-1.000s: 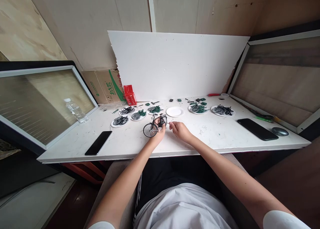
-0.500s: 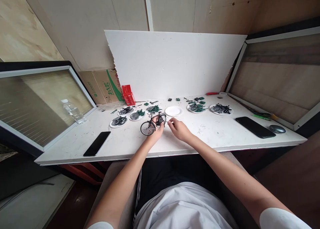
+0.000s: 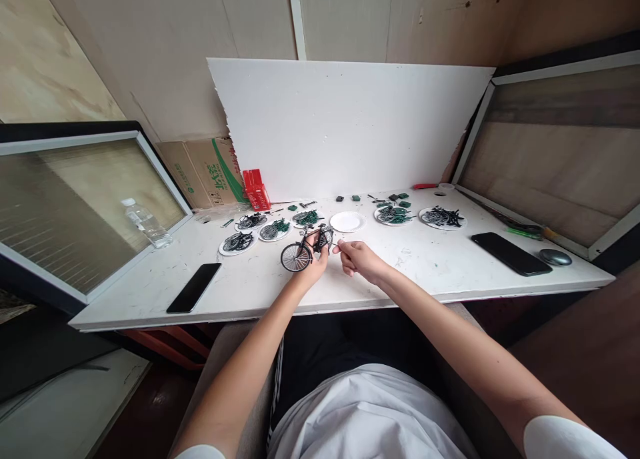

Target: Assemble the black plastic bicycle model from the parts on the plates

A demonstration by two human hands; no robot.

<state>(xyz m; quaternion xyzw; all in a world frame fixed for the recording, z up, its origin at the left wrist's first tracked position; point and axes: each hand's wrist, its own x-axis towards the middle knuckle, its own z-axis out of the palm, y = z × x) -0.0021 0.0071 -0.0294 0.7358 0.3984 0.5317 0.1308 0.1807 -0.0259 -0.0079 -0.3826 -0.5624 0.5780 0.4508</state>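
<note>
A small black model bicycle (image 3: 296, 257) is held upright above the table, its front wheel pointing left. My left hand (image 3: 316, 265) is closed around its rear half, and the fingers partly hide the frame. Close to the rear wheel is my right hand (image 3: 361, 259), its thumb and forefinger pinched together. A thin dark piece seems to show at those fingertips, too small to name. Just beyond the hands lies a white paper plate (image 3: 349, 221) with nothing visible on it.
Plates of black and green plastic parts (image 3: 275, 230) stand at the left, more parts (image 3: 393, 215) at the right. Phones (image 3: 194, 288) (image 3: 510, 255) lie on both sides. A bottle (image 3: 147, 224), red box (image 3: 256, 189) and mouse (image 3: 555, 257) are also on the table (image 3: 280, 299).
My right hand has turned slightly at the wrist, its lower fingers now showing more, still beside the rear wheel. The bicycle and my left hand have hardly moved.
</note>
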